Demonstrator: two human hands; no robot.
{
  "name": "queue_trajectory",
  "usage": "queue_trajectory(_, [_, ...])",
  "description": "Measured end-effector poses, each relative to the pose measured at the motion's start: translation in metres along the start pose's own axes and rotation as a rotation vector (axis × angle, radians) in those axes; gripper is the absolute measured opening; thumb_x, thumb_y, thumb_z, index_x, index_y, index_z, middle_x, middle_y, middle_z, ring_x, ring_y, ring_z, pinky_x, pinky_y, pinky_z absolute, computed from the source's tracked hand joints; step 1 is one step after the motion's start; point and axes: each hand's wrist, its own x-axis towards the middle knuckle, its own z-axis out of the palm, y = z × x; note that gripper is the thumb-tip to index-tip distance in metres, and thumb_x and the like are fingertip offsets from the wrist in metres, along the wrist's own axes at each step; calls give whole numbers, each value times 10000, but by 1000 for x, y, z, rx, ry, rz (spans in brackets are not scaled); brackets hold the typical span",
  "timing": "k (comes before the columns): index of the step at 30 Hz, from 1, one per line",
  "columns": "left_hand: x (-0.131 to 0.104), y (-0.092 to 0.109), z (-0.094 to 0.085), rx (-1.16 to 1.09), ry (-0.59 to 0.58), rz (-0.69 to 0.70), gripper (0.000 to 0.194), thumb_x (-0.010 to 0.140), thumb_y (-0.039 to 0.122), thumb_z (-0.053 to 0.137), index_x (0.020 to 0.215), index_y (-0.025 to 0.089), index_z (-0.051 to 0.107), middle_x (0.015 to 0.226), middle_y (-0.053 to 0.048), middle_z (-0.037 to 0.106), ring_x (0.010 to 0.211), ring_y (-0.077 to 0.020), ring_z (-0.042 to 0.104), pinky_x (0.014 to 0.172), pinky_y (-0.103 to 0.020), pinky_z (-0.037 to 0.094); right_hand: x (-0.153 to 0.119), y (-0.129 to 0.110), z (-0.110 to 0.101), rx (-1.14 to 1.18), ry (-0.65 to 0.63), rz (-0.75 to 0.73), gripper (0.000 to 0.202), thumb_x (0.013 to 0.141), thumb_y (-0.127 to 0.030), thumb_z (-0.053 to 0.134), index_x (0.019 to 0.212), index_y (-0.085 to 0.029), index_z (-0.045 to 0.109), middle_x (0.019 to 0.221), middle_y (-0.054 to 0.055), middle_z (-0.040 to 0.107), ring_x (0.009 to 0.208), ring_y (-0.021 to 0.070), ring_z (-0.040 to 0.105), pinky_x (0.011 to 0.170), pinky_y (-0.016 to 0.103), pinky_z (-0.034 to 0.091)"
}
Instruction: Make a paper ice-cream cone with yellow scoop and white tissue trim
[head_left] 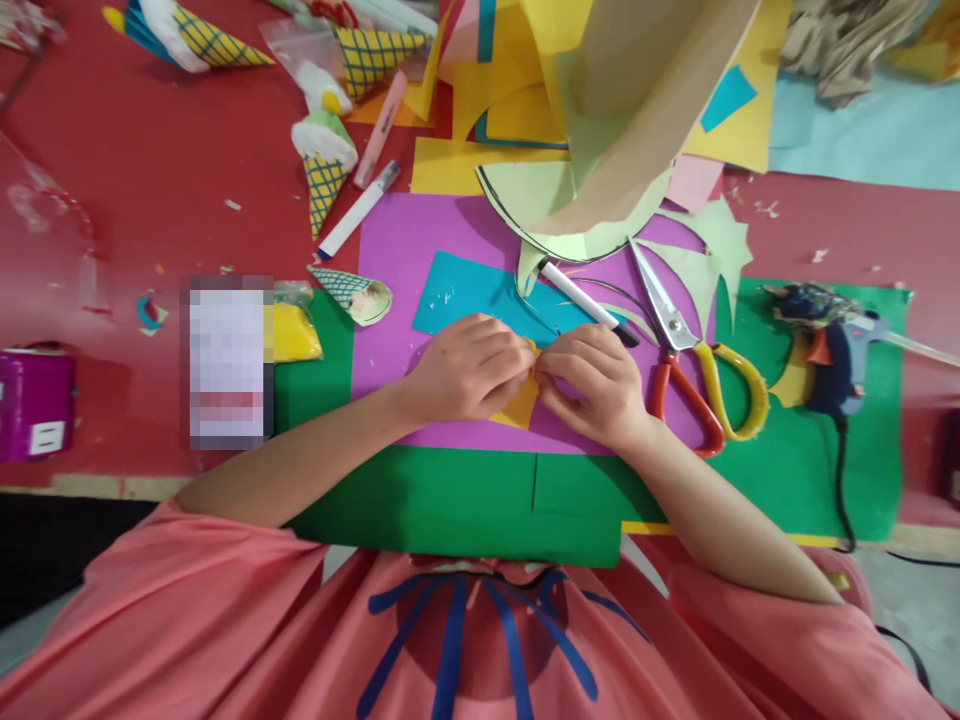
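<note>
Orange paper piece, hand-held.
We pinched it in left hand and right hand; it extended from our grip toward the near edge of the purple sheet.

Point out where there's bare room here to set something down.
The green paper is bare between the purple sheet and the shirt; so is the red table between the purple box and the pixelated rectangle. It is crowded beyond the left hand and right hand, which pinch an orange piece: blue sheet, black-capped marker and scissors lie close by.
</note>
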Motion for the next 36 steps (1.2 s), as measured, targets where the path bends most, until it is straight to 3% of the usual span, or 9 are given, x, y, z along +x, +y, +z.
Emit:
queue_trajectory(4, [0,3,3,-3,1,-60,163,961,302,482,880,205,585,793,-11,710,763,-150,647,703,-303,465,-1,0,2,-68,63,6,168,855,-105,590,953,-241,579,757,-1,696,735,175,619,668,336,484])
queue_trajectory(12, [0,-3,-3,-245,67,-150,104,960,287,515,950,208,582,868,-20,713,843,-151,659,771,-303,497,0,3,-1,-39,87,-11,176,863,-115,618,981,-241,582,803,11,726,780,178,653,694,332,531])
queue_trajectory(17, [2,-6,-5,-269,134,-228,84,947,308,545,967,234,579,987,-38,713,970,-170,668,857,-342,529,0,5,-3,-34,86,-13,170,891,-132,615,998,-263,596,857,2,731,812,171,660,724,337,547])
queue_trajectory(22, [2,-8,-3,-217,119,-157,145,943,321,543,1061,246,577,1009,-24,733,968,-174,675,909,-368,500,0,7,-3,-27,113,-49,196,874,-100,632,1015,-235,611,871,31,742,820,186,659,736,350,548])
queue_trajectory(28, [1,-8,-2,-183,129,-149,35,914,250,587,941,235,571,858,25,702,850,-135,646,835,-312,473,0,7,-3,-24,121,-12,187,883,-128,636,1030,-244,627,875,20,740,827,181,657,741,349,537])
queue_trajectory(36, [1,-7,0,-170,78,-135,30,911,245,592,909,229,567,831,39,710,793,-134,641,801,-311,445,0,7,-3,-31,107,-17,202,887,-143,645,1046,-264,616,899,18,735,840,181,659,747,346,552])
